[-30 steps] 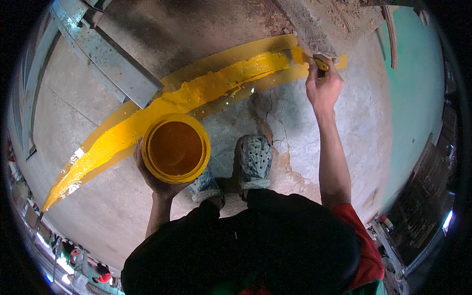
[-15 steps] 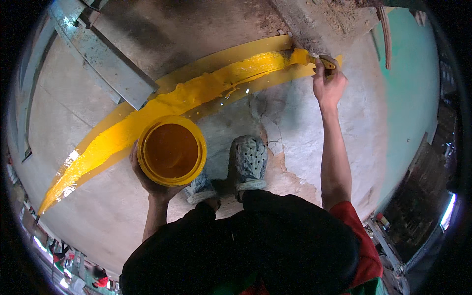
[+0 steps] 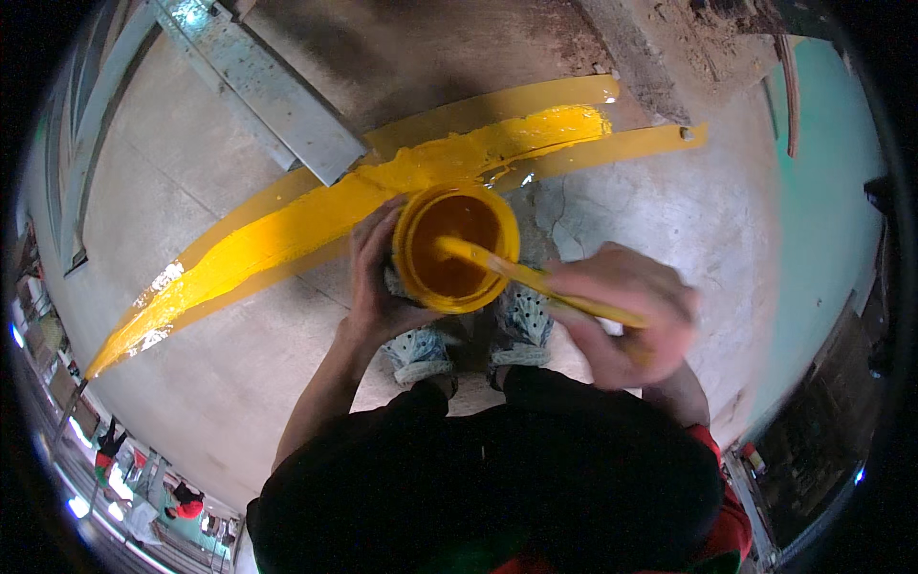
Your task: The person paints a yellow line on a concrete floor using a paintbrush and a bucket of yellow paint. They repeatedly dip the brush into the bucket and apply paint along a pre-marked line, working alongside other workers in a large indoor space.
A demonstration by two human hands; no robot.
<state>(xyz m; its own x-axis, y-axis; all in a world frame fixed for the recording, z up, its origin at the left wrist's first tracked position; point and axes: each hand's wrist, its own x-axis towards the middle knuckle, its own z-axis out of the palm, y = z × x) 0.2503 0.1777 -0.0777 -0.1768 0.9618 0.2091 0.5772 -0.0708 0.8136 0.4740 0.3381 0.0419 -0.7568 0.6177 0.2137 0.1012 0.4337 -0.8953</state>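
Observation:
My left hand [image 3: 371, 273] is wrapped round the left side of a yellow paint bucket [image 3: 406, 251], which I hold above my shoes. My right hand [image 3: 636, 311], a little smeared by motion, grips the yellow handle of a paintbrush [image 3: 535, 279]. The brush slants leftward over the rim, and its bristle end is down inside the bucket, by the paint. Beyond the bucket a wet yellow painted stripe [image 3: 287, 225] crosses the floor, curving from lower left to upper right. Tan masking tape [image 3: 631, 148] runs along both of its edges.
A grey metal beam [image 3: 277, 91] reaches in from the upper left, its end over the stripe's far edge. My speckled shoes [image 3: 524, 316] stand just behind the stripe. Green floor [image 3: 827, 191] lies at the right. Two people [image 3: 186, 500] are small at the lower left.
My right hand has brought the brush back from the stripe's right end and put it into the bucket. My left hand has shifted the bucket to the right and slightly away from me.

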